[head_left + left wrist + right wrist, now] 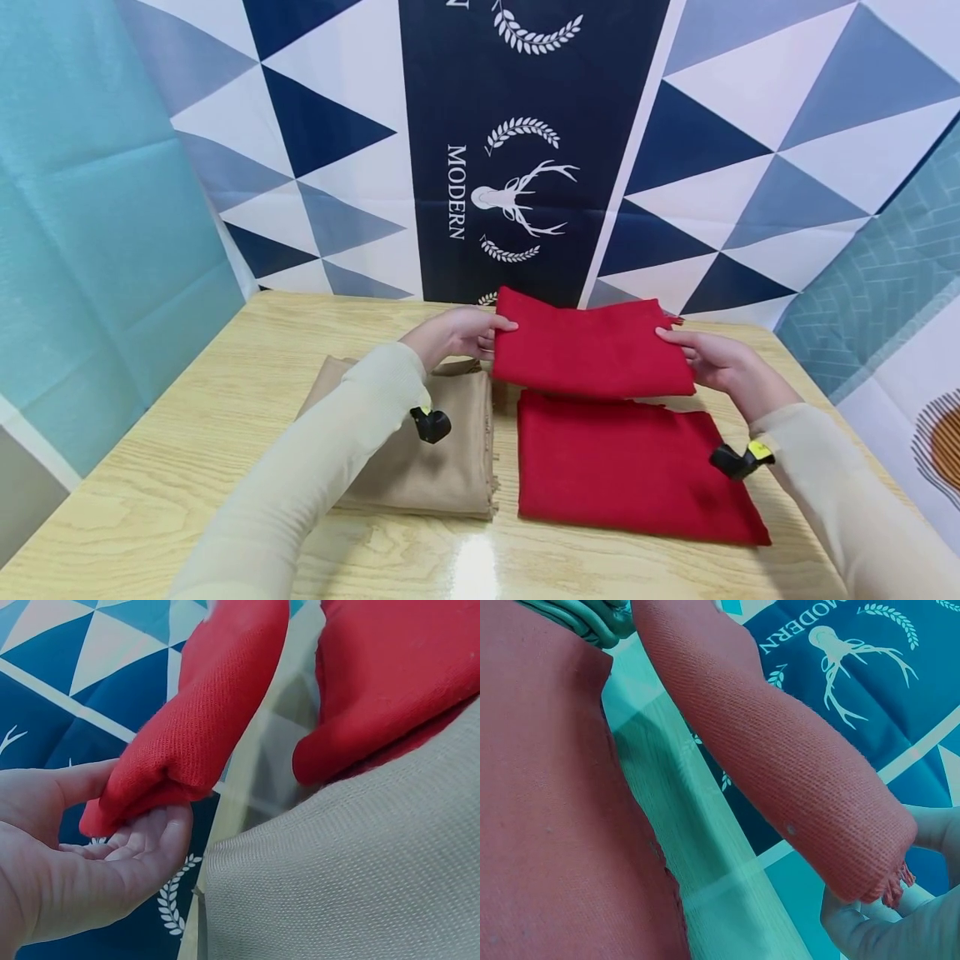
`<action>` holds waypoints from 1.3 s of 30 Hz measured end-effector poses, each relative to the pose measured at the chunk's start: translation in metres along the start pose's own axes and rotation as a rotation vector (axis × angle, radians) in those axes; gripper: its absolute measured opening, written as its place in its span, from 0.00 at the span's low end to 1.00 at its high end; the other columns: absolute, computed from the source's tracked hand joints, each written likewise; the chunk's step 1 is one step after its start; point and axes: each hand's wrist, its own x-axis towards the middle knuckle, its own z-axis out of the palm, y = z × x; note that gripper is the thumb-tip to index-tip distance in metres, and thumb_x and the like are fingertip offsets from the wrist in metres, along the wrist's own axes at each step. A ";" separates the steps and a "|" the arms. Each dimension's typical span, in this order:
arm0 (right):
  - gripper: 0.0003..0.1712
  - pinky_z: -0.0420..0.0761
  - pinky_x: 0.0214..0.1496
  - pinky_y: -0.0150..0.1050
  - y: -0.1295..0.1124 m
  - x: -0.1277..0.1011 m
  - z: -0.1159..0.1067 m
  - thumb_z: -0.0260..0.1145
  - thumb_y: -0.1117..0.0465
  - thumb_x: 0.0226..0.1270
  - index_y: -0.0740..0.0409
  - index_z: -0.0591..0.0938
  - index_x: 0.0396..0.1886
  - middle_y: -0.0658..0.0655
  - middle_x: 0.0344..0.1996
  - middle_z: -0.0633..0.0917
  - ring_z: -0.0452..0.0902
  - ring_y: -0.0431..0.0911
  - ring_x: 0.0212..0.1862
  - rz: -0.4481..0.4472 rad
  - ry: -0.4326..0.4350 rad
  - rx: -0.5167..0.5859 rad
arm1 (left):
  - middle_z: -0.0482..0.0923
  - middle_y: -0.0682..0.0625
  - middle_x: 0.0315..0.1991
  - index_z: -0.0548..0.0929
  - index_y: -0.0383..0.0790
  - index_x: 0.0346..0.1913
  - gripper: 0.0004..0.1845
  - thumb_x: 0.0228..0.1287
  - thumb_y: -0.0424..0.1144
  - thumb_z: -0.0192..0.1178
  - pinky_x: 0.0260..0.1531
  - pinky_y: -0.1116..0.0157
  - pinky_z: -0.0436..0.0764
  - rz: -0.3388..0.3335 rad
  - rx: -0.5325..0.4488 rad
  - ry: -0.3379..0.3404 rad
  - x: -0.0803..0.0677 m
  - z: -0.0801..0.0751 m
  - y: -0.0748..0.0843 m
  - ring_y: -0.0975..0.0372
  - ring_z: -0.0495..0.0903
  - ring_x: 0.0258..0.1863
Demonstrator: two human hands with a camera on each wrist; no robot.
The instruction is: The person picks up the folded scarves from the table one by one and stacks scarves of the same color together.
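The flat red cloth (637,467) lies nearest on the desk (150,500), just beside a tan cloth (427,450) on its left. Above its far edge, the folded red cloth (592,350) is held off the desk, long axis running left to right. The left hand (450,333) pinches its left end, the right hand (720,367) its fringed right end. Bare desk shows along the front edge and left side.

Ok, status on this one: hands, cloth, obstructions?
Left hand and right hand each pinch an end of the folded red cloth, lifted. Second red cloth beneath, tan cloth beside. Nothing blocking.
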 end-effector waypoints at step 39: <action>0.17 0.84 0.44 0.32 0.018 -0.032 -0.018 0.50 0.47 0.74 0.42 0.82 0.30 0.44 0.31 0.87 0.84 0.38 0.37 0.007 -0.040 -0.023 | 0.77 0.52 0.23 0.76 0.41 0.33 0.05 0.66 0.38 0.58 0.28 0.70 0.78 0.049 -0.013 0.019 -0.030 0.030 -0.018 0.65 0.73 0.24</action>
